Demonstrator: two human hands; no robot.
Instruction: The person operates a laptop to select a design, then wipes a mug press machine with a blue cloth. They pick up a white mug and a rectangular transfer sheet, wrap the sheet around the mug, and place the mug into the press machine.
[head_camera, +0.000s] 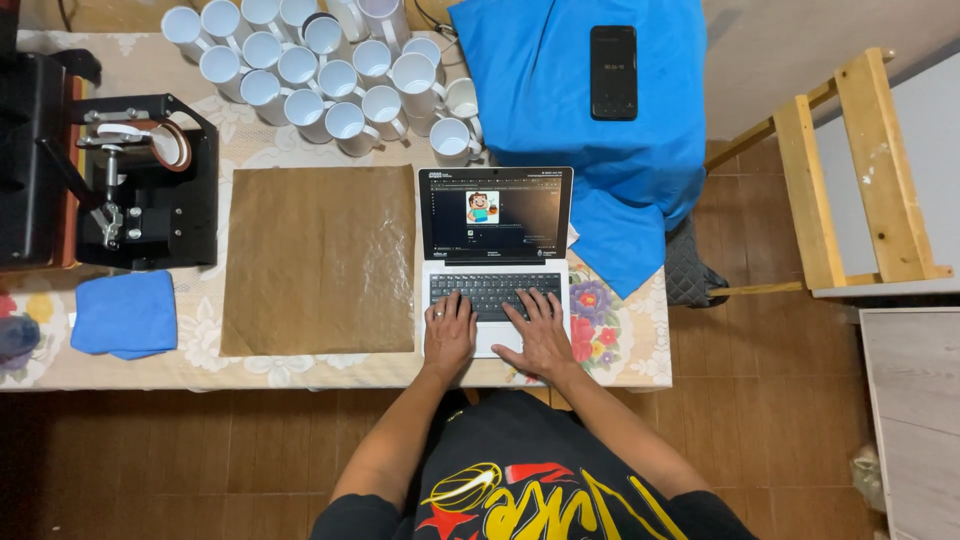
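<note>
**Both hands on the laptop**

We are resting our left hand (448, 335) and right hand (541, 335) open, fingers spread, on the laptop (494, 255) — sitting at twelve o'clock from us, brown sheet (318, 260) at nine, white mugs (330, 70) at eleven.

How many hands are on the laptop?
2: the left hand rests on the left of the laptop's keyboard, the right hand on the right. None seem hidden.

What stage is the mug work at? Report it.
Laid out: white mugs grouped at the table's far edge, all plain; brown sheet spread flat. In hand: left hand and right hand rest on the laptop, a cartoon picture on screen. Left: the mug press holds no mug.
</note>
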